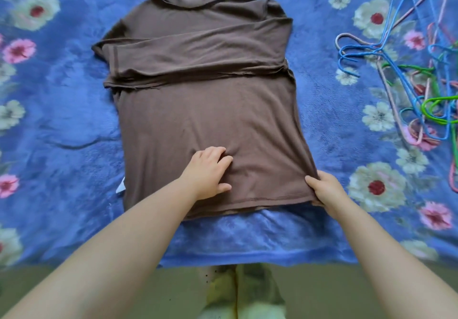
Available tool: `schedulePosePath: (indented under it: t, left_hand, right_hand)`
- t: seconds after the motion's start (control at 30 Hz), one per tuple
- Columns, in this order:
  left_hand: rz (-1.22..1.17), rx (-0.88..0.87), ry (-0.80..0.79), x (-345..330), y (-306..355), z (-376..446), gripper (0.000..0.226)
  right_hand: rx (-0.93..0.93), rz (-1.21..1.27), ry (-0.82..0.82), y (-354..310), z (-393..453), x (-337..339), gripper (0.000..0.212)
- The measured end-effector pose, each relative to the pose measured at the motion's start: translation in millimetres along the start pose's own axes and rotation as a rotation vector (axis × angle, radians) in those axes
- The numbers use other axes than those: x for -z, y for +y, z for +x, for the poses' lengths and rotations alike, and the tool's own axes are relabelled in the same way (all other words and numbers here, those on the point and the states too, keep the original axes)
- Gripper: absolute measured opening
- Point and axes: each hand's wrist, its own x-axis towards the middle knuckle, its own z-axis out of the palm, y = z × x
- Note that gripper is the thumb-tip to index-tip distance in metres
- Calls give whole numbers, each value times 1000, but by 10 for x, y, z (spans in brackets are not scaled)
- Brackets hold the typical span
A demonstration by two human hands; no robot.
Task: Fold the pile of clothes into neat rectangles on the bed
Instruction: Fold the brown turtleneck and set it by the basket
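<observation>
Hands: left hand [210, 170] flat on the lower middle of the shirt, fingers spread and slightly bent, pressing the cloth down; right hand [324, 190] clamped on the near right corner of the hem, thumb on top, fingers tucked under.

Bed [74, 120]: covered by a blue plush blanket with pink and white flowers; near edge hanging just in front of the hem (soft, grippy nap, likely to drag on thin cloth).

Brown shirt [210, 110]: spread flat mid-bed, collar at the far end, hem nearest, both sleeves [193, 53] folded across the chest in a band.

Risk, sleeves: likely to slide out of their band if the right corner gets lifted fast or pulled sideways, spoiling the rectangle.

Risk, body: small puckers already around the left fingers; a crease probably locked in if the next fold goes over them unsmoothed.

Risk, hem: lies slanted, right side closer than left (possibly lens distortion), so a fold taken from one corner alone may land skewed.

Hangers [409, 76]: tangled heap of blue, green and pink wire, well apart to the right; snag hazard only if the shirt swings that way.

White scrap [121, 187]: peeking from under the left edge, identity unclear; may lift with the fold.
</observation>
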Motion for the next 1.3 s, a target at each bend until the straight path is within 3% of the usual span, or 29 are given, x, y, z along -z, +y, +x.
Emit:
schedulePosePath:
  t: [0.1,0.27,0.37,0.43,0.57,0.67,0.77,0.87,1.0,1.13,1.23,1.3]
  left_hand:
    - [9,-33,-71,-62,48,-197,78]
    - [85,12,-150,-260,102,-571,88]
    - [101,57,-34,-469,66,-748,101]
    - [71,99,85,-686,-3,-788,92]
    - [74,138,241,-813,-74,-799,85]
    - [67,217,249,-755,-106,-833,74]
    - [83,362,212,-638,-140,-887,53]
    - [72,543,84,-649,-253,-994,32]
    - [64,706,-4,-652,-413,-1117,29]
    - [-73,788,35,-630,-538,-1179,27]
    - [-91,606,301,-623,-661,-1211,23]
    - [45,406,259,-524,-717,-1268,38]
  right_hand:
    - [24,-129,111,48,-72,211,25]
    - [162,-569,305,99,-123,299,18]
    - [154,-804,337,137,-136,152,19]
    - [167,-935,417,146,-159,57,22]
    - [657,-1042,646,211,-138,-123,56]
    - [998,-1241,532,307,-164,-301,79]
    - [885,-1413,331,349,-214,-470,94]
    - [775,-1377,360,316,-185,-511,85]
    - [900,-1306,522,172,-161,-473,22]
    - [1057,-1242,583,28,-136,-411,27]
    - [1091,-1237,627,-29,-119,-340,28]
    - [1096,-1253,629,-43,-114,-316,28]
